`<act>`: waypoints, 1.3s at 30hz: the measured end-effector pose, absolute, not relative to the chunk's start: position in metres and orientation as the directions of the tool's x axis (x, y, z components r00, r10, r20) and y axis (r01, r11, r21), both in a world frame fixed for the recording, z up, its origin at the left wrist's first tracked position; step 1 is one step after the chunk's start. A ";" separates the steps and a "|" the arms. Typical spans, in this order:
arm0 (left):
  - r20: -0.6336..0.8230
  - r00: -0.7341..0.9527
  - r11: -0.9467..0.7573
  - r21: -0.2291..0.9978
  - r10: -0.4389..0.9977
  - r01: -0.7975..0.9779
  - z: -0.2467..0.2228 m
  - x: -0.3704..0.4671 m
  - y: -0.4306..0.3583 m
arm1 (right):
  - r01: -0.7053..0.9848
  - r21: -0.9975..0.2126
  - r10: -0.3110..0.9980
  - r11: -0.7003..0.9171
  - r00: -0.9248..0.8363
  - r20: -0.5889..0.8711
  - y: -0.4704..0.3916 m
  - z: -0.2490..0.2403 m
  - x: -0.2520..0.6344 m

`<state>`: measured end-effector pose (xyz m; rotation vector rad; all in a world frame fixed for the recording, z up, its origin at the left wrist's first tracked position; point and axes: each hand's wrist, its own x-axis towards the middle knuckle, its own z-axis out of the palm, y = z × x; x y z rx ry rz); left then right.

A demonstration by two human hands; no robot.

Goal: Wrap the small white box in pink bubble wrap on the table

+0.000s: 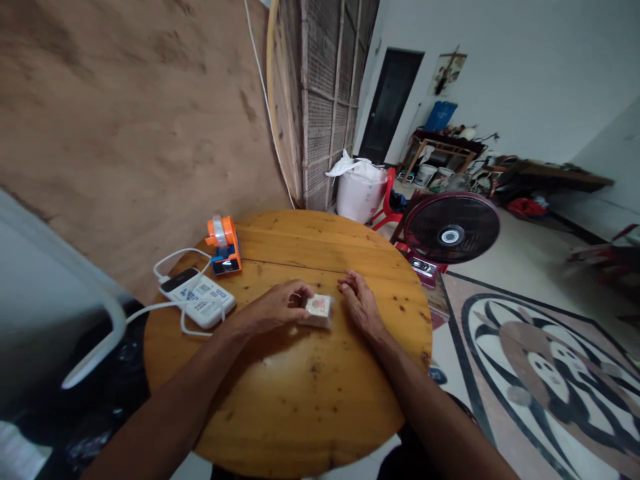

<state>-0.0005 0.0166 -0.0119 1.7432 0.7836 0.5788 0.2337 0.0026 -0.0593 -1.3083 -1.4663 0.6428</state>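
Observation:
A small white box with red print, apparently in clear wrap, lies on the round wooden table. At its left side is my left hand, the fingers curled with thumb and fingertips at the box's left edge. My right hand rests on the wood to the right of the box, apart from it. Its fingers are loosely bent and spread, holding nothing.
At the table's left are a white power bank with white cables and an orange tape dispenser. A round fan stands beyond the right edge. Behind the table is a white sack.

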 end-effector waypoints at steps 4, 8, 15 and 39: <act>-0.004 0.684 -0.192 0.959 0.730 0.211 -0.014 -0.001 0.017 | 0.354 -0.905 0.941 0.237 0.148 0.305 0.003 -0.059 0.232; 0.011 0.676 -0.221 0.949 0.737 0.225 -0.014 0.001 0.016 | 0.300 -0.928 0.945 0.220 0.172 0.280 0.005 -0.062 0.232; -0.027 0.679 -0.049 0.995 0.734 0.092 -0.010 0.002 0.012 | 0.196 -0.949 0.929 0.246 0.231 0.288 0.011 -0.069 0.233; 0.291 0.116 -0.313 0.902 0.950 0.298 -0.046 0.021 0.029 | 0.178 -0.947 0.899 0.267 0.308 0.311 0.018 -0.071 0.233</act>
